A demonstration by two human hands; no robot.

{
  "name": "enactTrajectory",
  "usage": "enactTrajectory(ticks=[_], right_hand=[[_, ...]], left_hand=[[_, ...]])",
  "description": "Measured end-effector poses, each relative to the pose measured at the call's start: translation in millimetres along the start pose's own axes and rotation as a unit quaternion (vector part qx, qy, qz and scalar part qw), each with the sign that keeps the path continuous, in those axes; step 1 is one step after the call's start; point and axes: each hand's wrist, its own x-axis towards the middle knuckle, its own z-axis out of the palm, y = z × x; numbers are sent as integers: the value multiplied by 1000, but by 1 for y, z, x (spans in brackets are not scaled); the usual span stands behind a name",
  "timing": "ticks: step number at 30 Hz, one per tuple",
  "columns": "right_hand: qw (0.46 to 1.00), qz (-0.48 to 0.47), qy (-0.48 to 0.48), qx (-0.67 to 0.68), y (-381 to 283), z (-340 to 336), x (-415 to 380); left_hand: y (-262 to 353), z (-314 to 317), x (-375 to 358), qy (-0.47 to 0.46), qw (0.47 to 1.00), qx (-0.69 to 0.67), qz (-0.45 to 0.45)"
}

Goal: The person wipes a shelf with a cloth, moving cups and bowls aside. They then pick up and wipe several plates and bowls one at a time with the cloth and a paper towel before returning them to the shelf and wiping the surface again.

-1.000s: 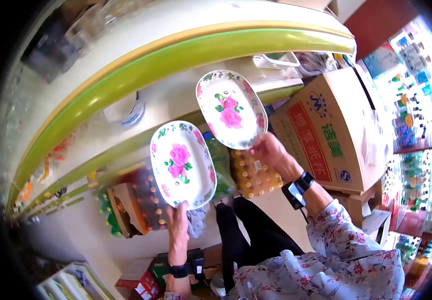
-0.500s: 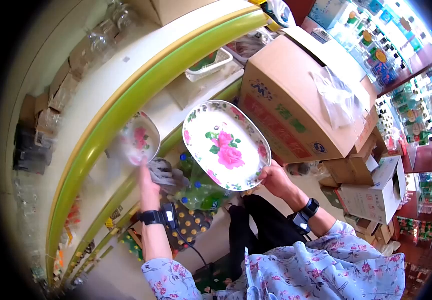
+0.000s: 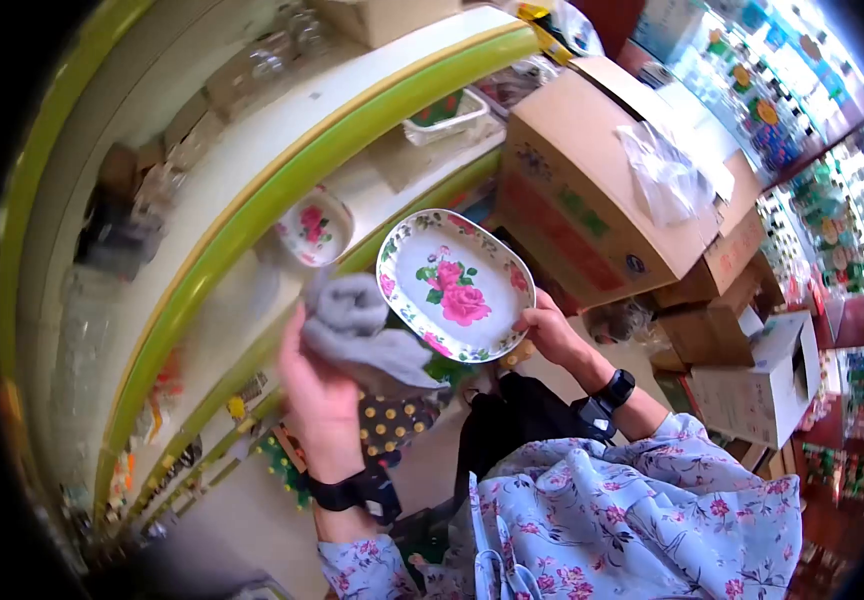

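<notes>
A single head-worn camera looks steeply down, close over the shelf [image 3: 252, 200] edge.

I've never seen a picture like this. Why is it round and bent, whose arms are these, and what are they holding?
There is no machine here. A person wears a small camera on the head, looking forward and down, and its very wide lens bends the edges, so the picture looks round. The arms in flowered sleeves are that person's own.

The right hand holds an oval plate with pink roses by its edge. The left hand grips a grey cloth, which reaches the plate's near rim. Both wrists carry dark bands.

On the white shelf with a green edge rests a second rose plate, and further along a white basket. To the right stands a big cardboard box, with smaller boxes beyond it.
</notes>
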Motion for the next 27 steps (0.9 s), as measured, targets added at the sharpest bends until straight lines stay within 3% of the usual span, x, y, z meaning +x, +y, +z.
enactTrajectory(ticks=[1, 2, 3, 4, 5, 6, 7, 10, 16, 17, 18, 20, 22, 23, 24, 25, 27], right_hand=[[1000, 6, -14, -14, -9, 19, -3], [999, 12, -29, -29, -13, 35, -4], [998, 21, -51, 20, -9, 41, 0], [997, 13, -79, -7, -10, 50, 0], [994, 3, -107, -33, -13, 59, 0], [990, -8, -131, -59, -14, 66, 0], [984, -19, -155, -85, -15, 72, -2], [980, 3, -192, -42, -6, 80, -5], [973, -8, -223, -52, -17, 118, -9], [974, -7, -223, -41, -18, 123, -8], [974, 29, -215, -64, -17, 121, -6], [970, 62, -217, -89, -11, 106, 6], [965, 55, -239, -93, -1, 89, 18], [969, 23, -224, -98, -7, 103, 9], [971, -12, -214, -106, -18, 115, 3], [970, -8, -221, -96, -28, 122, -4], [967, -14, -234, -95, -32, 124, -9]], left_hand=[[0, 32, -23, -3, 999, -9, 30], [-9, 40, -31, -54, 984, 82, 146], [-26, 38, -31, -109, 928, 240, 262], [-39, 45, -41, -128, 870, 373, 295], [-51, 34, -36, -194, 715, 557, 375], [-65, 28, -40, -218, 597, 677, 371], [-83, 7, -29, -244, 575, 686, 373], [-52, -5, -14, -221, 523, 746, 350], [8, -25, 32, -38, 537, 735, 412], [-2, -5, 7, -64, 617, 705, 344], [-19, -2, -1, -148, 575, 679, 431], [-37, 10, -37, -216, 567, 685, 404], [-25, 4, -24, -238, 608, 694, 302], [-15, 0, -12, -194, 540, 744, 342], [-6, -9, 8, -149, 543, 723, 400], [20, -10, 23, -112, 507, 713, 470], [60, -29, 43, 20, 467, 780, 417]])
